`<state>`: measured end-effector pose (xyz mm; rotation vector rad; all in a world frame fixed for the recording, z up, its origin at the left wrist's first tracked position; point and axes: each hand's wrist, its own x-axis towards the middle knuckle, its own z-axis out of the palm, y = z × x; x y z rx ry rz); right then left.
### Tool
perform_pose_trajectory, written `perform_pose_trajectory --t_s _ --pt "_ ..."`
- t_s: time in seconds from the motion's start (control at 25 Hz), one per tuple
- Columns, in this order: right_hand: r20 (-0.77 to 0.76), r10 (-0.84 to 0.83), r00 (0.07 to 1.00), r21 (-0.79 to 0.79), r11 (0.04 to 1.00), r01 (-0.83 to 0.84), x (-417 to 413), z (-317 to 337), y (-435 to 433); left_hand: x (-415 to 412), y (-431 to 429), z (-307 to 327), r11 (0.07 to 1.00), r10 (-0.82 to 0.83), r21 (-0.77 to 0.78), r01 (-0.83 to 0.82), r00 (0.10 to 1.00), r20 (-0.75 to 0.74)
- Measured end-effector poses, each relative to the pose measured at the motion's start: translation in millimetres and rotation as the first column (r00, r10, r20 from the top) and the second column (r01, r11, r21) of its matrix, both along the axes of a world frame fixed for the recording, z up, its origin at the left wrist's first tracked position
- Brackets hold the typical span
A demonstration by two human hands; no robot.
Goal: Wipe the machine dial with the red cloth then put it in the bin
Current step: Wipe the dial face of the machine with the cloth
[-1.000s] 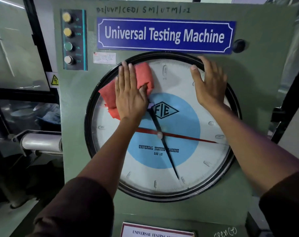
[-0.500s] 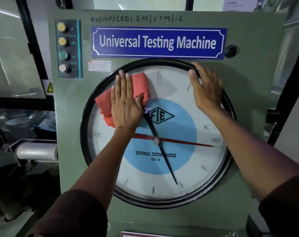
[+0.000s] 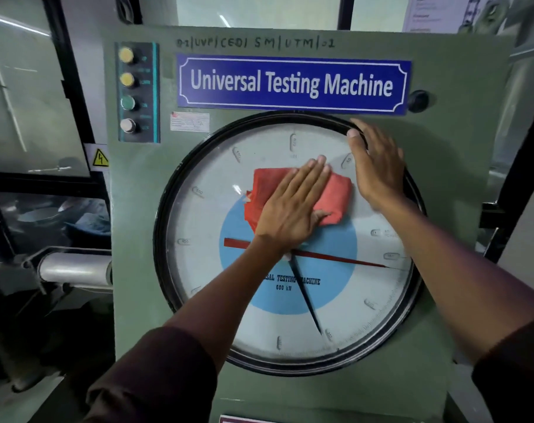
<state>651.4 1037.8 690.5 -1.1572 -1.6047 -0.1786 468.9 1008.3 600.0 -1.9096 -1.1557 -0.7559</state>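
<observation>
Buttons sit at the far left of the green metal machine panel point(image 3: 461, 184): a dark vertical button strip point(image 3: 137, 92) carries two yellow, one green and one pale knob, their small labels too blurred to read. Just below it a yellow electrical warning sticker point(image 3: 100, 158) is partly cut by the panel edge. Moving right, your left hand point(image 3: 290, 206) lies flat with fingers together, pressing the folded red cloth point(image 3: 336, 193) against the glass of the large round black-rimmed dial point(image 3: 198, 270), near its upper centre; your palm hides the cloth's middle and your wrist covers the pointer hub and the start of the printed wording. Above, the blue nameplate point(image 3: 293, 83) reads "Universal Testing Machine". Further right, your right hand point(image 3: 378, 169) rests open and flat on the dial's upper right rim, holding nothing, slightly blurred. Both dark sleeves are cut off at the near edge.
</observation>
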Motion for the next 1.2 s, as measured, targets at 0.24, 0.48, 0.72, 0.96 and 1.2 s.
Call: perform_pose_trajectory --t_s 0.24,0.48,0.72,0.96,1.2 --pt "-0.050 -0.016 0.999 0.036 0.999 0.018 -7.9 -3.7 -2.2 -64.9 0.0 9.2 0.982 0.169 -0.008 -0.189 0.858 0.484" --pt "-0.079 -0.002 0.997 0.073 0.997 0.008 -12.2 -2.3 -6.3 -90.5 -25.5 -87.6 0.971 0.205 -0.039 -0.238 0.732 0.650" --pt "-0.084 -0.004 0.996 0.063 0.998 0.009 -15.0 -1.5 -10.4 -85.0 -26.4 -70.1 0.960 0.259 -0.076 -0.269 0.753 0.605" --pt "-0.072 -0.010 0.997 0.068 0.998 0.015 -13.9 -1.2 -10.5 -39.9 1.0 24.4 0.978 0.192 -0.017 -0.206 0.876 0.443" --pt "-0.058 0.015 0.998 0.102 0.995 -0.009 -10.2 -2.4 -8.4 -69.4 8.7 50.3 0.998 0.029 0.063 -0.031 0.999 0.028"
